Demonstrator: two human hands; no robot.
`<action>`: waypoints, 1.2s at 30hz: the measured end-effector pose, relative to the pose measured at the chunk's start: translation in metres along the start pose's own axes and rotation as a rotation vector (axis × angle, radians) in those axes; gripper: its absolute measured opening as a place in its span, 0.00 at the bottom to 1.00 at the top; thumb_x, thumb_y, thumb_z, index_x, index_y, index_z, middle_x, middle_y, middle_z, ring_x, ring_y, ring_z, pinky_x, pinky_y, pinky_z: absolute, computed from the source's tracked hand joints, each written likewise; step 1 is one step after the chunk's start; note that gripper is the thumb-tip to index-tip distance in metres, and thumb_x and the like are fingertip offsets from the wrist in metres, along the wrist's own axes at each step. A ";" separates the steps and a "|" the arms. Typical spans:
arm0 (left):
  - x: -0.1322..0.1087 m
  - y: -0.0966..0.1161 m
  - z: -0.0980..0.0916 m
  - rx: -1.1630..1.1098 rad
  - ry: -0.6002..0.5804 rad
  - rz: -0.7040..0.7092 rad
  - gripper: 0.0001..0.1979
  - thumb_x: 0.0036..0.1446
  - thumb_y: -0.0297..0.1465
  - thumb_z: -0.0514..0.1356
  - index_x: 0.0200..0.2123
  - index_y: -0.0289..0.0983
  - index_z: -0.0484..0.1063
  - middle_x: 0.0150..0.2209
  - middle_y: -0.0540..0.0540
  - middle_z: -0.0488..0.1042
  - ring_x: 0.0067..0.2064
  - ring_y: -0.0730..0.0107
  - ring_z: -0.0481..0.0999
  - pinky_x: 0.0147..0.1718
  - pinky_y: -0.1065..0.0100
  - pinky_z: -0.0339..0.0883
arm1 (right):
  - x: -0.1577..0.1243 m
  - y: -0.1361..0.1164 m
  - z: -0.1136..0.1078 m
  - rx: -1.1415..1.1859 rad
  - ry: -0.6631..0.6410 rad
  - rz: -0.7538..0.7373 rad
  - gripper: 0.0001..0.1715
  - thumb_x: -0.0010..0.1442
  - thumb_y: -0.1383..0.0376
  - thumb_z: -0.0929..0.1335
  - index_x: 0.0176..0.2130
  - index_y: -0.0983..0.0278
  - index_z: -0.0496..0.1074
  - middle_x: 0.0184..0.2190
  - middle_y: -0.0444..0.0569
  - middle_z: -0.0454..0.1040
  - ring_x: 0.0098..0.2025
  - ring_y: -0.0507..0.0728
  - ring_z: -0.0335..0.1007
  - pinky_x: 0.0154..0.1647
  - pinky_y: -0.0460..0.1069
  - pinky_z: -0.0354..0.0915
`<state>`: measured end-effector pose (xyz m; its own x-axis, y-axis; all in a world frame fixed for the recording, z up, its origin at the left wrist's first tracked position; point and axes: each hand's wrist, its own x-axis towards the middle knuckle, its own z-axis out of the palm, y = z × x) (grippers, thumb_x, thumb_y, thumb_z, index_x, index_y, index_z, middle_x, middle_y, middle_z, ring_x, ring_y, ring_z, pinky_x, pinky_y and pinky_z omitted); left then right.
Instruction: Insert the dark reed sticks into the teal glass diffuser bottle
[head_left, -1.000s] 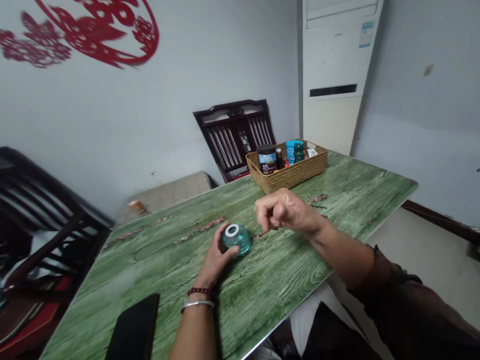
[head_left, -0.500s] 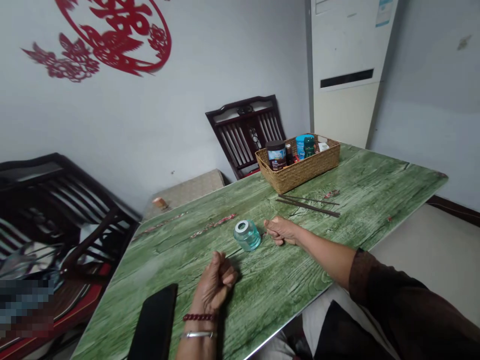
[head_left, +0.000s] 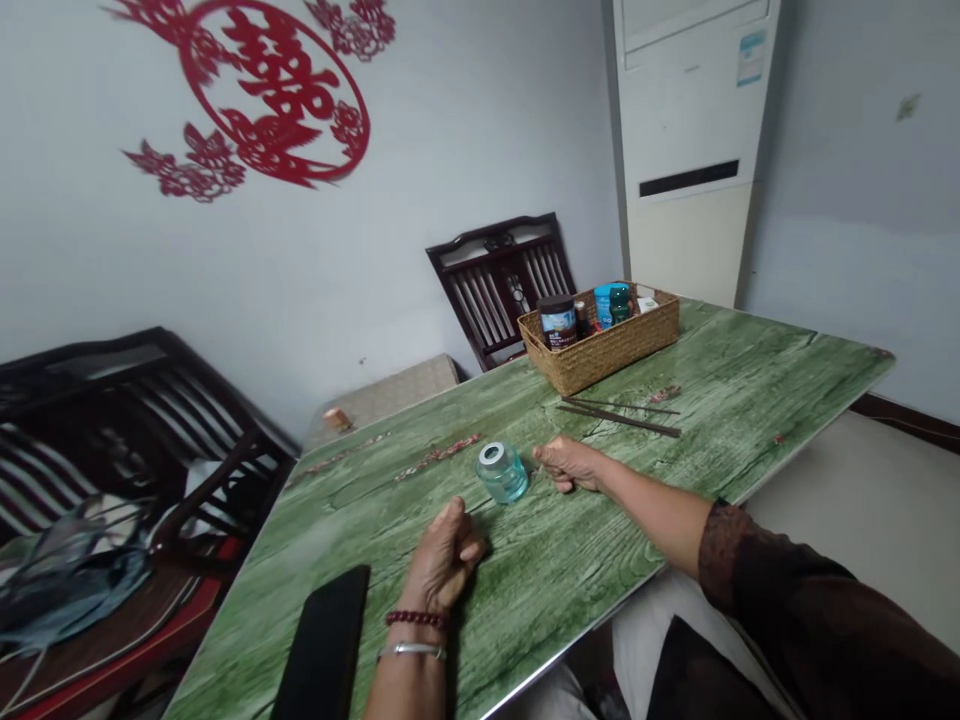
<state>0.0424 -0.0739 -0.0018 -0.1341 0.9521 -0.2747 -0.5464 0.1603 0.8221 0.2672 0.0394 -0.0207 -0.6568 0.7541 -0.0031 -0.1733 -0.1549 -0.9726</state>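
Note:
A small teal glass bottle [head_left: 504,478] with a white ring round its open neck stands upright on the green wood-patterned table [head_left: 540,580]. My left hand [head_left: 447,552] rests in a loose fist in front of the bottle and to its left, thumb uppermost. A dark red bead bracelet and a silver bangle circle that wrist. Just right of the bottle, with a narrow gap between, my right hand [head_left: 568,463] lies curled shut on the tabletop. No object shows in either fist. Several thin dark sticks [head_left: 622,416] lie beyond my right hand.
A wicker basket [head_left: 611,350] with jars and packets stands at the table's far side. A black phone-like slab [head_left: 322,640] lies left of my left forearm. Dark wooden chairs [head_left: 499,290] stand behind the table and at left, the left one holding cloth and bags.
The camera view has tilted up and turned slightly left, so everything appears a little lower and further right. Both hands stay in place, closed, and the bottle has not moved on the table.

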 end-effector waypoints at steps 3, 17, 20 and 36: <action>0.001 0.000 0.004 0.061 0.025 0.021 0.40 0.27 0.43 0.85 0.25 0.40 0.56 0.18 0.63 0.54 0.17 0.85 0.51 0.14 0.78 0.49 | 0.002 0.003 0.001 -0.014 0.018 -0.019 0.47 0.36 0.26 0.76 0.21 0.58 0.55 0.11 0.29 0.49 0.14 0.43 0.39 0.13 0.43 0.47; 0.057 0.013 0.028 0.343 -0.033 0.597 0.34 0.53 0.54 0.71 0.58 0.45 0.71 0.63 0.40 0.74 0.65 0.55 0.73 0.62 0.55 0.65 | 0.039 -0.009 0.011 -0.299 0.197 -0.092 0.48 0.29 0.61 0.87 0.49 0.61 0.73 0.44 0.45 0.78 0.49 0.58 0.77 0.49 0.51 0.72; 0.059 0.000 0.023 0.463 -0.195 0.604 0.37 0.56 0.52 0.70 0.63 0.44 0.68 0.66 0.36 0.71 0.70 0.49 0.68 0.68 0.50 0.58 | 0.045 0.004 0.019 -0.365 0.121 -0.142 0.56 0.31 0.62 0.87 0.57 0.60 0.70 0.54 0.50 0.77 0.60 0.64 0.73 0.61 0.57 0.68; 0.065 0.002 0.015 0.764 -0.188 0.617 0.37 0.53 0.48 0.73 0.62 0.42 0.69 0.56 0.38 0.77 0.60 0.49 0.76 0.64 0.48 0.64 | 0.034 0.012 0.021 -0.760 0.121 -0.222 0.48 0.47 0.58 0.83 0.63 0.61 0.68 0.53 0.52 0.79 0.57 0.65 0.75 0.54 0.55 0.68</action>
<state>0.0449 -0.0076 -0.0102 -0.0461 0.9402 0.3375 0.2619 -0.3147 0.9123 0.2272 0.0496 -0.0276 -0.5737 0.7871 0.2266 0.2857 0.4516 -0.8453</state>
